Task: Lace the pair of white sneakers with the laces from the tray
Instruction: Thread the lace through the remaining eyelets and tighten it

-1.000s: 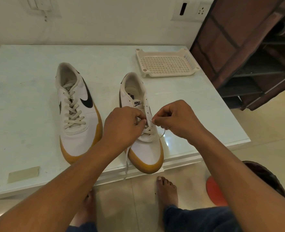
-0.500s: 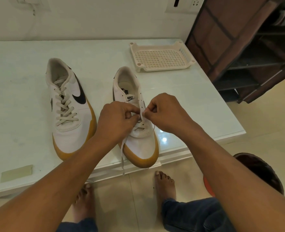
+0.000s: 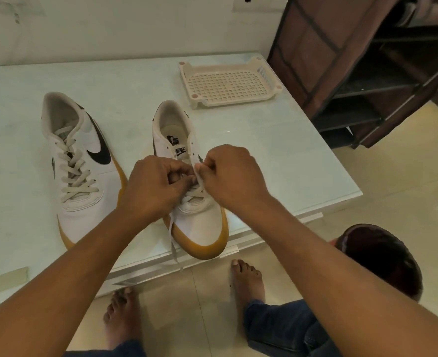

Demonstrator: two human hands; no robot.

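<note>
Pinching the limp off-white flat lace [image 3: 173, 235] with left hand [image 3: 156, 188] and right hand [image 3: 232, 176] over the gum-soled white sneaker [image 3: 202, 222] at six o'clock on the worktop [image 3: 277, 155]; likely threading easiest gripping near its stiff tip

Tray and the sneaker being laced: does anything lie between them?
Nothing. In the head view, only bare table separates the tray from the heel of the sneaker being laced.

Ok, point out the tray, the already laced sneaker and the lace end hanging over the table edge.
tray [image 3: 225, 85]: head view, on its bare perforated floor.
laced sneaker [image 3: 78, 172]: head view, on the crossed laces midway.
lace end [image 3: 173, 240]: head view, on the hanging strand's middle.
</note>
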